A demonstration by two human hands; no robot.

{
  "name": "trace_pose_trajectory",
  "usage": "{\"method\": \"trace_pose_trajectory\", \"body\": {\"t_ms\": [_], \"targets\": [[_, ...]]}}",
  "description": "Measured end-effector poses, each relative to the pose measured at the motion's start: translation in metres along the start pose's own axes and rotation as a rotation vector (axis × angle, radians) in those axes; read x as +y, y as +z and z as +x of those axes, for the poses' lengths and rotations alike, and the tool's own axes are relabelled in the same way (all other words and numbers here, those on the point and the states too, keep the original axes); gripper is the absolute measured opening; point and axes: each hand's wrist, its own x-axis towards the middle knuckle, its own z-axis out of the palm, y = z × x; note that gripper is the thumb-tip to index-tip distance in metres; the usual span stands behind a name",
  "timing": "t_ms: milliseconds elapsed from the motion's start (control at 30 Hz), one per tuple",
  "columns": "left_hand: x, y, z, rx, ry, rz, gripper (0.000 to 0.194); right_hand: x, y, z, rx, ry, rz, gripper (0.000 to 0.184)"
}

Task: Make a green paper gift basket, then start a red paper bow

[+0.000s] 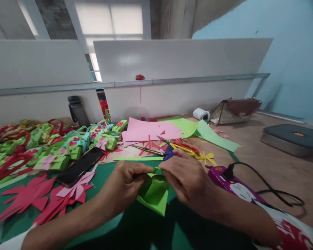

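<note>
A folded piece of bright green paper [156,194], shaped like a small open box or pouch, is held up over the dark green mat [106,225]. My left hand [129,182] pinches its upper left edge between thumb and fingers. On the other side my right hand [186,177] is closed on the upper right edge, and the fingertips of both hands nearly meet. Just beyond my right hand lie yellow-and-red-handled scissors [182,146] and a dark blue object [169,152], partly hidden. A thin green paper strip [138,159] lies behind my left hand.
Left are many small green paper baskets [53,159], a black phone [80,166] and red paper flowers [28,194]. Pink sheets [151,130] and green sheets [219,135] lie behind. Right are a purple power strip [240,187] with a black cord, a dark case [292,139] and a handbag [236,111].
</note>
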Motion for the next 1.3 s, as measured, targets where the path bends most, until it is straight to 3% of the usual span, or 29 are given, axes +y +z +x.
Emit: {"method": "trace_pose_trajectory", "body": {"t_ms": [200, 367, 467, 667, 800, 933, 1067, 1200, 1300], "targets": [[0.004, -0.008, -0.002, 0.036, -0.016, 0.124, 0.031, 0.005, -0.011, 0.011, -0.057, 0.266, 0.166, 0.015], [-0.001, -0.02, -0.002, 0.06, -0.009, 0.202, 0.032, 0.026, -0.038, 0.016, 0.022, 0.438, 0.082, 0.016], [-0.007, -0.025, -0.001, 0.069, -0.005, 0.167, 0.028, 0.039, -0.045, 0.012, -0.182, 0.492, -0.192, 0.02], [-0.007, -0.03, 0.002, 0.063, -0.06, 0.156, 0.029, 0.051, -0.019, -0.009, -0.504, 0.516, -0.388, 0.011], [0.0, -0.033, 0.002, 0.07, -0.084, 0.127, 0.027, 0.052, 0.004, -0.021, -0.575, 0.562, -0.444, 0.035], [0.003, -0.035, 0.002, 0.094, -0.072, 0.077, 0.024, 0.056, 0.013, -0.03, -0.571, 0.576, -0.41, 0.047], [-0.001, -0.037, 0.003, 0.118, -0.023, 0.055, 0.023, 0.063, 0.007, -0.031, -0.505, 0.56, -0.314, 0.046], [-0.004, -0.04, 0.005, 0.145, 0.031, 0.068, 0.023, 0.06, -0.007, -0.021, -0.374, 0.594, -0.241, 0.044], [-0.005, -0.043, 0.008, 0.182, 0.039, 0.099, 0.025, 0.047, -0.02, -0.012, -0.24, 0.644, -0.133, 0.032]]}}
